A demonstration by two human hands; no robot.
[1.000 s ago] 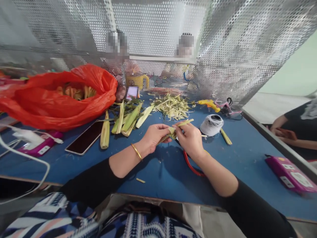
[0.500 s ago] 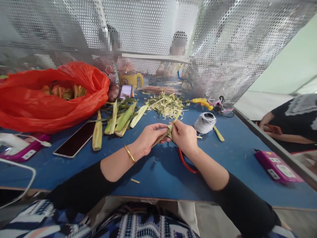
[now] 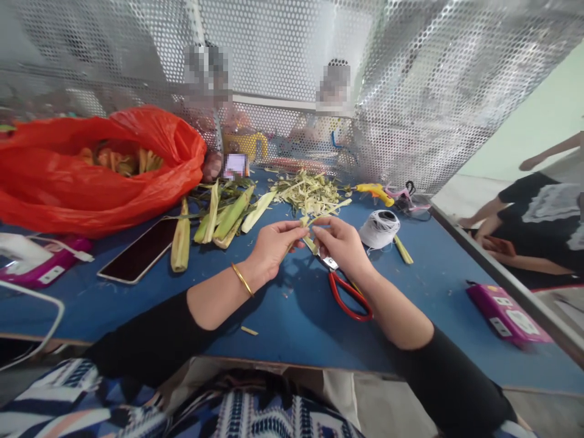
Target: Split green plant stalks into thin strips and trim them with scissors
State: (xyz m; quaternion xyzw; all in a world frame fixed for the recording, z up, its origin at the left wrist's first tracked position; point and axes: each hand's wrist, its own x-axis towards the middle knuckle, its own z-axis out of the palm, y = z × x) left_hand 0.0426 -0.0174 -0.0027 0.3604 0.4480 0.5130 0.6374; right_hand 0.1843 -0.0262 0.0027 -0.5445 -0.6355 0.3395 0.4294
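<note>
Between my two hands, above the blue table, is a piece of pale green corn husk point(image 3: 305, 221) with narrow strips sticking out. My left hand point(image 3: 277, 244), with a gold bangle at the wrist, pinches it between thumb and fingers. Close beside it, my right hand point(image 3: 341, 242) has its fingertips closed at the same husk, partly hiding it. Red-handled scissors point(image 3: 350, 299) lie on the table beneath my right hand, their blades partly covered. Beyond my hands spreads a heap of shredded husk point(image 3: 308, 191). Whole corn husks point(image 3: 232, 218) lie left of it.
A red plastic bag point(image 3: 150, 204) with husk pieces stands left, near a phone point(image 3: 137, 252). A white thread spool point(image 3: 379, 231), a yellow glue gun point(image 3: 375, 193) and a purple box point(image 3: 508, 313) are right. A perforated metal screen point(image 3: 283, 55) closes the back; people sit beyond it and at right.
My fingers have shifted on the husk, and my right hand's grip has loosened from a fist to fingertips. More of the scissors shows. At right, another person's arm has come into view.
</note>
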